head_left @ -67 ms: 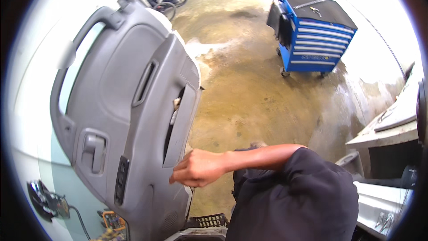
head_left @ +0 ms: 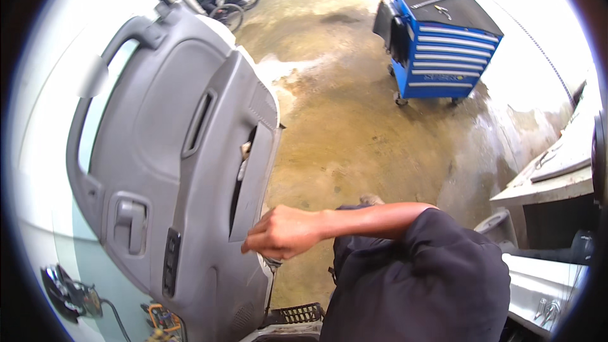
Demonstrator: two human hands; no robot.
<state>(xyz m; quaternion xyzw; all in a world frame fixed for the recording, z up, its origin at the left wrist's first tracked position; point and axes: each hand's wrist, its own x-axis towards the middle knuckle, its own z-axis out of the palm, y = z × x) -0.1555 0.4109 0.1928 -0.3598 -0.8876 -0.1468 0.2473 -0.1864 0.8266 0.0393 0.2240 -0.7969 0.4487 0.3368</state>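
Note:
From the lower right, my right arm (head_left: 373, 218) stretches leftward over a grey vehicle door panel (head_left: 149, 133). My right hand (head_left: 285, 232) is in front of the panel's edge, just by the lower end of the door pocket (head_left: 246, 187). Its fingers are curled and pressed together, palm turned away; whatever they hold, if anything, is hidden. Contact with the door cannot be made out. Small pale items (head_left: 244, 150) poke out of the pocket. The panel also carries an inner handle (head_left: 131, 221), a black switch strip (head_left: 170, 261) and a long grab bar (head_left: 77, 130). My left hand is out of sight.
A blue wheeled tool chest (head_left: 453, 57) with tools on top stands at the back right. A white bench (head_left: 557, 183) edges the right side. Bikes (head_left: 237, 3) are at the far left. A black grille-like step (head_left: 294, 313) sits below my hand.
The view has shifted slightly, so the door and tool chest sit a little further left. My right hand keeps nearly the same place and shape.

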